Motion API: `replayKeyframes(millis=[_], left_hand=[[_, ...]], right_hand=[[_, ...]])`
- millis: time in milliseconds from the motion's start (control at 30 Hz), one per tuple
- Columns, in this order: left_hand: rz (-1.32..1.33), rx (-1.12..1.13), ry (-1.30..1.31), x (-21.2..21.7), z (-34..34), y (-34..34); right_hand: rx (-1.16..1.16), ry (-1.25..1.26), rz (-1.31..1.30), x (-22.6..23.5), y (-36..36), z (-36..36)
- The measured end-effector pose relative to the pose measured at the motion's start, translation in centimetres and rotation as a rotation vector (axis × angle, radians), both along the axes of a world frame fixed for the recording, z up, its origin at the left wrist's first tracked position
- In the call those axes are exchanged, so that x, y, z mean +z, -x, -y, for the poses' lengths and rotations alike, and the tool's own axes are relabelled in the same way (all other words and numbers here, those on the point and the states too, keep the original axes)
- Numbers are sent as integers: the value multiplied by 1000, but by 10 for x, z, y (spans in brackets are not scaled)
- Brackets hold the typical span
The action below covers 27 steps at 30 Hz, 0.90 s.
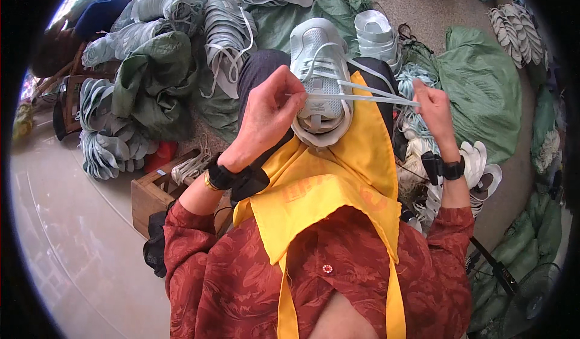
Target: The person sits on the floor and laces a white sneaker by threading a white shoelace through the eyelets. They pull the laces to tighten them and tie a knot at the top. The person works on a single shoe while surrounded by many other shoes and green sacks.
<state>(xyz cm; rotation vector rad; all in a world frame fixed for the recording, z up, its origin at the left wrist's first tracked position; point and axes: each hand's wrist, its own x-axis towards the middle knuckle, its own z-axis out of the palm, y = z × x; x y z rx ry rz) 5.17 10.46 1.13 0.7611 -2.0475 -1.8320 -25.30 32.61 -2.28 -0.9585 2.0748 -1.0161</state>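
Note:
A pale grey-green sneaker upper [317,40] lies across my lap, toe pointing away from me, partly on my yellow apron [356,185]. Pale laces run through its eyelets, and one loop stands up loosely over the tongue. Just left of the shoe's opening, my left hand [270,111] pinches a shoelace [377,95] between thumb and fingers. Out to the right, my right hand [434,114] grips the lace strands, which stretch taut across the shoe between both hands.
Stacked shoe uppers [99,149] stand at the left, more [226,34] beyond my left knee. Green cloth [480,91] lies at the right, beside a bundle of pale laces [414,121]. A wooden stool [145,200] holding laces stands near my left elbow; a fan [534,297] is lower right.

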Motion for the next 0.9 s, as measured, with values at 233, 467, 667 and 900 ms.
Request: replayKeyframes(millis=[233,467,667,900], left_hand=[[-24,46,146,-3,-4,1],[-6,-3,152,5,-6,1],[29,23,207,6,-11,4],[-76,-117,690,9,-17,3]], right_hand=[[175,299,-279,53,-90,69],[312,283,200,48,-126,99],[342,338,-145,47,-127,95],[213,251,-288,44,-124,94]])
